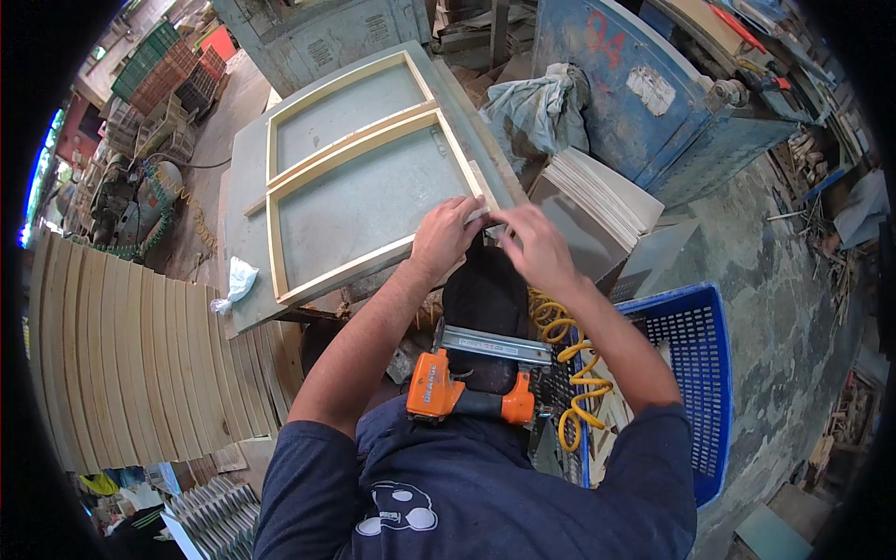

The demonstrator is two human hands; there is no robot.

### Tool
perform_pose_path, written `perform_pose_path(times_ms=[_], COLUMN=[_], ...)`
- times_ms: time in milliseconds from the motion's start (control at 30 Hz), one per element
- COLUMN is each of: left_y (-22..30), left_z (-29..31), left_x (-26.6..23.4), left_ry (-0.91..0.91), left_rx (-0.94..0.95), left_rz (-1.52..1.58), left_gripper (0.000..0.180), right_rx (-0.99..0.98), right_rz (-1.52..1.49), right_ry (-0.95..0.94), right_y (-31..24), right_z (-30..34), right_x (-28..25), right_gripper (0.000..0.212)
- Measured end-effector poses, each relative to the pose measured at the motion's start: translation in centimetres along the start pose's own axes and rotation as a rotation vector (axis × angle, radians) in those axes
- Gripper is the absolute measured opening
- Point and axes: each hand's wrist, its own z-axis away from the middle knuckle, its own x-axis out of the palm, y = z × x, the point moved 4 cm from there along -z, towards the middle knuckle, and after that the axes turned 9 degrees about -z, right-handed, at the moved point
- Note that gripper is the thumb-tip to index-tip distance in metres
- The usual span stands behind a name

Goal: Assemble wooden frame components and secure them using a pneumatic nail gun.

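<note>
A light wooden frame [364,259] of thin strips lies on the grey board tabletop [245,177], with a second frame [341,77] beyond it. My left hand [448,235] is closed on the near right corner of the closer frame. At that same corner my right hand [539,247] has its fingers curled close to the left fingertips. It is slightly blurred, and whatever lies between its fingers is hidden. Across my lap rests an orange nail gun [432,385] with a silver magazine [499,345]. A coiled yellow air hose [597,383] runs beside it on the right.
Curved wooden strips [140,355] are stacked at my left. A blue plastic crate [717,373] stands at my right, below a pile of thin panels [607,201] and a blue metal cabinet [625,93]. A white plastic bag [236,282] sits on the table's left edge.
</note>
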Motion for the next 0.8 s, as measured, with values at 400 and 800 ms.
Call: perform_pose_path(times_ms=[400,800], left_y=[0.5,0.9], left_z=[-0.1,-0.1], left_x=[-0.4,-0.4], left_ry=[0.045,-0.006], left_rx=[0.060,0.091], left_rz=[-0.040,-0.011], left_gripper=[0.031,0.031], right_rx=[0.333,0.330], right_rz=[-0.060,-0.187], right_ry=[-1.194,-1.085], right_y=[-10.3,-7.8], right_z=[15.1,14.9], right_x=[5.1,-0.7], right_gripper=[0.114,0.117])
